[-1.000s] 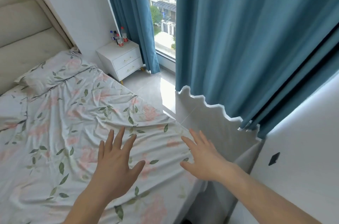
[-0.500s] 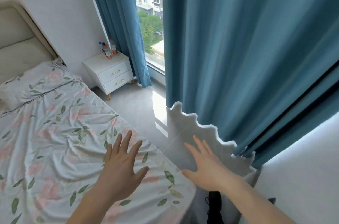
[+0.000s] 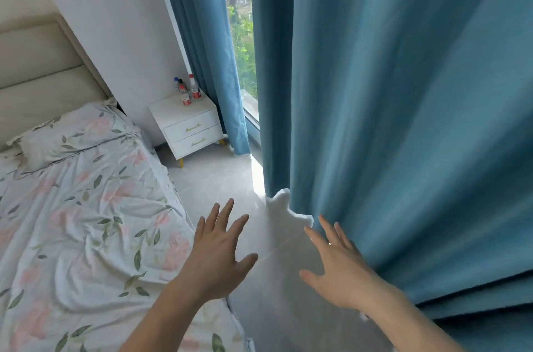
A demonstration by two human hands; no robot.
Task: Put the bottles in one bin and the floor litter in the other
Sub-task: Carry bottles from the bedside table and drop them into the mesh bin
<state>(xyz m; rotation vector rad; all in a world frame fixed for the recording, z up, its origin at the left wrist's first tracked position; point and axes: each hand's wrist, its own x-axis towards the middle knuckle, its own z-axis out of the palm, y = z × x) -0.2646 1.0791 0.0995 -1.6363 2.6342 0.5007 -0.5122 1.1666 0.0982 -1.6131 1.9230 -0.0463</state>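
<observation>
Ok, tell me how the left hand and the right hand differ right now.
The left hand hangs over the edge of the bed; the right hand is next to the blue curtain, its fingertips at the curtain's hem. The left hand's fingers point up and slightly right; the right hand's point up and left. Both are open with fingers spread, and neither holds anything.

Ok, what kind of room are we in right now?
A bedroom, most likely: a bed with floral bedding, a white nightstand carrying several bottles, and blue curtains drawn across a tall window.
</observation>
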